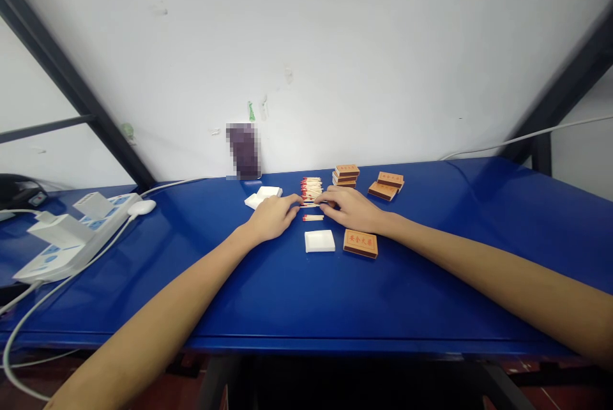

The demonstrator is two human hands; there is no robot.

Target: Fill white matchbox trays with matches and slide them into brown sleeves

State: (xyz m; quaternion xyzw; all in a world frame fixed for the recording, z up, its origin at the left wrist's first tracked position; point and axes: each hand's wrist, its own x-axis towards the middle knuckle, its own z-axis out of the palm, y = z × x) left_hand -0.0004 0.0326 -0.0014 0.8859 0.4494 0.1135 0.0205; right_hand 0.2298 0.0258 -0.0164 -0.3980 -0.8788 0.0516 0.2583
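Note:
Both hands meet at the front of a pile of red-tipped matches (pixel 311 188) on the blue table. My left hand (pixel 274 215) has its thumb and forefinger closed at the red heads of a few matches (pixel 310 204). At their plain ends, the bent fingers of my right hand (pixel 352 207) close in from the other side. A small row of matches (pixel 313 218) lies just nearer to me. Below it sits a white matchbox tray (pixel 320 241), beside an orange matchbox sleeve (pixel 360 242). More white trays (pixel 264 195) rest behind my left hand, which partly hides them.
Behind my right hand stands a stack of matchboxes (pixel 345 175), with more matchboxes (pixel 385 185) to its right. A pixelated dark object (pixel 245 151) leans on the wall. A white power strip (pixel 76 237) with plugs and cables occupies the left side of the blue table (pixel 268 295).

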